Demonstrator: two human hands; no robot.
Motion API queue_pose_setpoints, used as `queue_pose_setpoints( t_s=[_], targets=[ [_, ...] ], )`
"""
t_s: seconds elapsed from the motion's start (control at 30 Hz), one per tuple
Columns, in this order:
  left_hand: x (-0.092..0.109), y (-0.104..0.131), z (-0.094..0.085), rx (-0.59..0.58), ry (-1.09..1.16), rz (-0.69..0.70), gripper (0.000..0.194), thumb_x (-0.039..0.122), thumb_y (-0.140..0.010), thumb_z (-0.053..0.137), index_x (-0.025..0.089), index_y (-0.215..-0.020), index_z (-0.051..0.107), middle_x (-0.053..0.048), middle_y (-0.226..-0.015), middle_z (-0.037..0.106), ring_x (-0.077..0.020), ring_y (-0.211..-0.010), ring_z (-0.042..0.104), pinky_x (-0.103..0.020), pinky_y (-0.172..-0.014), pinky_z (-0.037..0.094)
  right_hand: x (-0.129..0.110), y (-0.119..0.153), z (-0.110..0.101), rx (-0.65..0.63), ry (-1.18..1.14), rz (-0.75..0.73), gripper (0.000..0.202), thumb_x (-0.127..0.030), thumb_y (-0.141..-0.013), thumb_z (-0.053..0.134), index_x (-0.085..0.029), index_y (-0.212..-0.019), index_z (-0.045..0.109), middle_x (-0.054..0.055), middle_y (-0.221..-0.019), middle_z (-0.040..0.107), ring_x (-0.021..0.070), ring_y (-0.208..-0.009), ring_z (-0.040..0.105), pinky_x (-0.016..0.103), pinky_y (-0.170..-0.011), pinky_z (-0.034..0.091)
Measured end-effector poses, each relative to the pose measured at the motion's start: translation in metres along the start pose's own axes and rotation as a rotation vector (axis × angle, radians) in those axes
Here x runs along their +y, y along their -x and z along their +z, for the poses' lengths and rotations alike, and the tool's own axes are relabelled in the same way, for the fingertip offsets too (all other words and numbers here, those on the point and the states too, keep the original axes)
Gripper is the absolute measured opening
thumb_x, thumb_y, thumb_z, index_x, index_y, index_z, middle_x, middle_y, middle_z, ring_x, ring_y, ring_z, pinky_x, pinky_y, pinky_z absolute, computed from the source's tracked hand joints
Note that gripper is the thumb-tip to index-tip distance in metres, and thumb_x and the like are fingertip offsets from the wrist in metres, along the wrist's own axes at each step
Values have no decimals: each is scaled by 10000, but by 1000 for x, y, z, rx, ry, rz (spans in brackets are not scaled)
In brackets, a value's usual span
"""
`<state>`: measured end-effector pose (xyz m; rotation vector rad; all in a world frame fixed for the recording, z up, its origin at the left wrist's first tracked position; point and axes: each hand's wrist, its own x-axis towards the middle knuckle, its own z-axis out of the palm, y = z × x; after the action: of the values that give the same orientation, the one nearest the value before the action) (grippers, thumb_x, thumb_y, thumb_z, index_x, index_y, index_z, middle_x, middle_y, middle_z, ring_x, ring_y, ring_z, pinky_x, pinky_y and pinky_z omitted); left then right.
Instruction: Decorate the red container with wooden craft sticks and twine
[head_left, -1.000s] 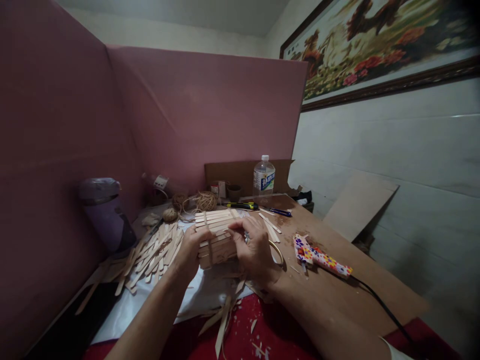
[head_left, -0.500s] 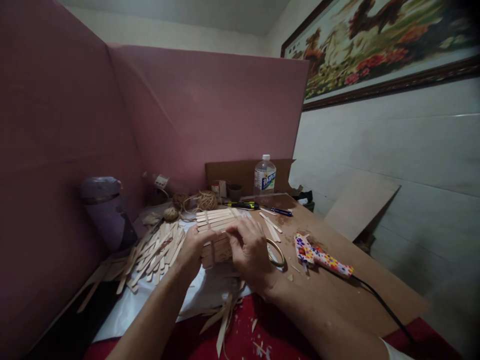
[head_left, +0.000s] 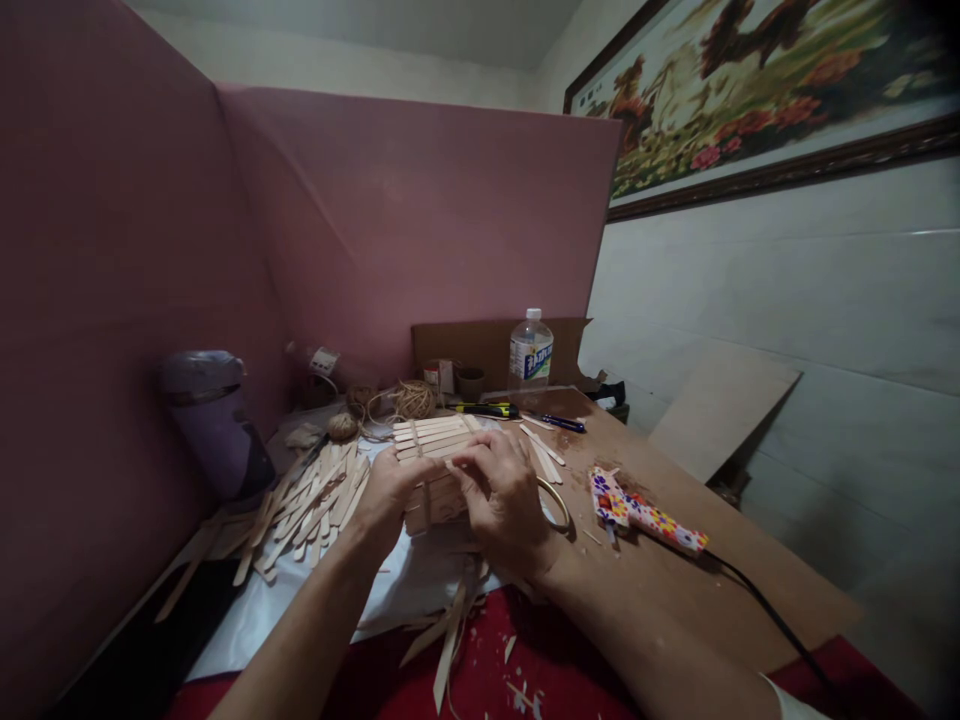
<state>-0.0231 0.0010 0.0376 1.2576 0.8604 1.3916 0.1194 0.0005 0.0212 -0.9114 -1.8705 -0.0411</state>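
Stick assembly: The flat wooden sticks of the stick assembly (head_left: 438, 497) are laid side by side and bound by twine (head_left: 426, 502). It is held between both hands, above the white sheet (head_left: 255, 625) and near the middle of the work area.
Long axis of sticks: It is directed from left to right across the view, with a slight rise toward the right. The left stick ends are exposed; the right ends are largely covered by the right hand.
Twine direction: The sticks are crossed by it, roughly from the near side to the far side.
Left hand (head_left: 382, 493): The left end of the assembly is clamped between thumb and fingers.
Right hand (head_left: 504, 490): Thumb and forefinger are brought close together at the assembly's upper near part; whether anything is pinched between the tips cannot be told.
Loose sticks (head_left: 322, 500): These are heaped beside the left hand, pointing mostly toward and away from the wearer, at mixed slants.
Glue gun (head_left: 637, 515): A floral-patterned unit is laid on the brown board (head_left: 675, 590), well to the right of the hands, its black cord (head_left: 769, 607) led to the lower right.
Gold-coloured ring (head_left: 559, 503): It is partly hidden by the right hand.
Yellow-and-black cutter (head_left: 489, 410): It is placed beyond the assembly, lying crosswise.
Bottle (head_left: 531, 360): It is stood upright behind the cutter.
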Motion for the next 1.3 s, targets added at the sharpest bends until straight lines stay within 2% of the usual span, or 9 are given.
queue_pose_setpoints(
  t_s=[0.13,0.3,0.43,0.53,0.63,0.73,0.87,1.07,1.3],
  targets=[
    [1,1,0,-1,24,-7,302,153,-673,585,118,-952,695,-64,-832,708,-180,-681,620,-261,-622,456,1,1,2,8,7,-3,85,-176,-855,520,-211,-831,594,49,-905,567,215,-892,483,358,-812,386],
    [0,1,0,102,46,-34,73,155,-623,586,130,-638,652,5,-568,610,-118,-498,499,-221,-481,375,1,1,2,8,-5,-5,101,-189,-872,506,-207,-828,595,49,-895,565,211,-887,480,350,-806,386],
    [1,2,2,206,62,-54,76,180,-593,595,149,-529,565,35,-507,542,-102,-466,454,-209,-455,349,0,2,4,21,-11,-9,82,-165,-857,527,-205,-823,590,40,-890,566,209,-882,477,351,-810,381],
    [2,4,3,221,74,-76,100,214,-607,596,150,-539,560,41,-500,524,-98,-460,445,-209,-445,352,-1,2,5,27,-11,-13,80,-160,-855,530,-201,-810,582,38,-882,566,206,-875,475,349,-807,377],
    [3,4,4,189,80,-78,131,227,-627,603,149,-532,559,42,-475,506,-91,-439,425,-207,-431,343,-2,1,5,16,10,-10,79,-156,-853,530,-200,-805,575,36,-879,566,206,-875,471,348,-803,369],
    [2,3,4,129,64,-42,65,188,-623,607,133,-589,618,18,-525,572,-103,-471,480,-212,-457,371,-3,0,6,11,34,1,88,-149,-845,531,-198,-781,566,36,-866,563,207,-865,466,349,-795,362],
    [0,2,4,43,36,-7,183,162,-645,579,113,-774,699,-41,-707,686,-169,-618,602,-249,-551,442,-4,-1,7,-1,45,-2,100,-165,-848,526,-198,-761,563,34,-842,555,206,-853,457,345,-779,358],
    [-5,1,1,20,38,33,338,149,-656,573,118,-968,699,-71,-874,721,-228,-786,653,-313,-728,482,-4,-1,6,-13,21,-15,96,-167,-844,527,-198,-766,573,36,-843,557,213,-862,462,357,-782,362],
    [-4,-2,-2,12,6,13,409,146,-655,583,104,-1053,669,-99,-954,711,-247,-856,648,-322,-753,484,3,-1,4,142,-167,25,116,-155,-885,468,-193,-874,577,46,-887,576,205,-891,493,366,-816,395]
  ],
)
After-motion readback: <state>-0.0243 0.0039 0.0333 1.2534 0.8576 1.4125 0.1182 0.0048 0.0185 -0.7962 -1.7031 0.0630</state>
